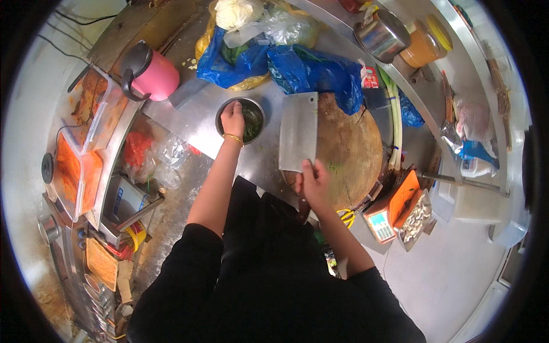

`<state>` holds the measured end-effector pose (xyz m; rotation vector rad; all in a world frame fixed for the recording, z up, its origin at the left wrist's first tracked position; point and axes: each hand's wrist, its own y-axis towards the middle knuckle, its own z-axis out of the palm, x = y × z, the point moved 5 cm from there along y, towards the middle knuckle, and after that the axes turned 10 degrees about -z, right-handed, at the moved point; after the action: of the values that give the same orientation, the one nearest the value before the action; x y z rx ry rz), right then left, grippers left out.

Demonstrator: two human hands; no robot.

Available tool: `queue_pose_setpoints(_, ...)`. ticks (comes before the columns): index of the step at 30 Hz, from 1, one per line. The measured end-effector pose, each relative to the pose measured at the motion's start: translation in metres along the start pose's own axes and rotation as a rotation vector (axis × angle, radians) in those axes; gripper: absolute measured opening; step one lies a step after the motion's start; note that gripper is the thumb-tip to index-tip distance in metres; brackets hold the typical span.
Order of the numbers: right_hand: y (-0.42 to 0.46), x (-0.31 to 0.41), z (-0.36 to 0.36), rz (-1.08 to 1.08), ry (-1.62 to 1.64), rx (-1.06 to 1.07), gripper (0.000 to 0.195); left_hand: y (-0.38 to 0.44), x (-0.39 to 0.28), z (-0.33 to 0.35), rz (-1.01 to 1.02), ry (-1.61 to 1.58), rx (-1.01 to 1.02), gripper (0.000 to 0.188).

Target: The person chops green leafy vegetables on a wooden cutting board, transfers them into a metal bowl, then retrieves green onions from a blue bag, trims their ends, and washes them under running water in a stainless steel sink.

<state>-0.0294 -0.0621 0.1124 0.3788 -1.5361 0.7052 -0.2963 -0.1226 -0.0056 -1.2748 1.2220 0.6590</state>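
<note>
My right hand [314, 182] grips the dark wooden handle of a broad Chinese cleaver [298, 130]. Its blade points away from me, over the left side of a round wooden chopping block [354, 145]. Over the left part of a metal bowl [252, 136] is my left hand [233, 119], with a gold bangle on that wrist. Chopped greens [253, 120] lie in the bowl. The left fingers are curled and partly hidden, so whether they hold greens or the bowl is unclear. A few green bits mark the block's surface.
Blue plastic bags [315, 68] lie behind the block, against its far edge. A pink jug [156, 73] stands at the left. Scallions [394, 120], yellow-handled scissors [346, 218] and a digital scale [381, 227] are on the right. A metal shelf carries a steel pot [383, 36].
</note>
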Motion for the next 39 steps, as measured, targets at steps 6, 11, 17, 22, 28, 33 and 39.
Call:
queue_pose_setpoints(6,-0.024,0.008,-0.074,0.151,-0.017,-0.316,0.026,0.003,0.005,0.002,-0.444,-0.329,0.063,0.046)
queue_pose_setpoints(11,-0.045,0.026,-0.150,-0.019,0.019,-0.453,0.033,0.011,0.015,0.008,-0.531,-0.388,0.167,0.040)
queue_pose_setpoints(17,-0.062,0.030,-0.212,-0.246,-0.620,-0.513,0.010,0.038,0.020,-0.002,-0.623,-0.211,0.272,0.015)
queue_pose_setpoints(22,-0.067,0.010,-0.223,-0.264,-0.932,-0.521,0.024,0.052,0.012,-0.014,-0.564,-0.362,0.314,0.022)
queue_pose_setpoints(28,-0.050,-0.020,-0.224,-0.417,-1.346,-0.453,0.032,0.020,-0.014,-0.023,-0.938,-0.619,0.212,0.049)
queue_pose_setpoints(33,-0.032,-0.051,-0.229,-0.209,-1.516,-0.330,0.034,0.002,-0.028,-0.019,-0.873,-0.647,0.461,0.062)
queue_pose_setpoints(39,-0.020,-0.075,-0.234,-0.072,-1.372,-0.304,0.036,0.024,0.001,-0.008,-0.941,-0.390,0.374,0.067)
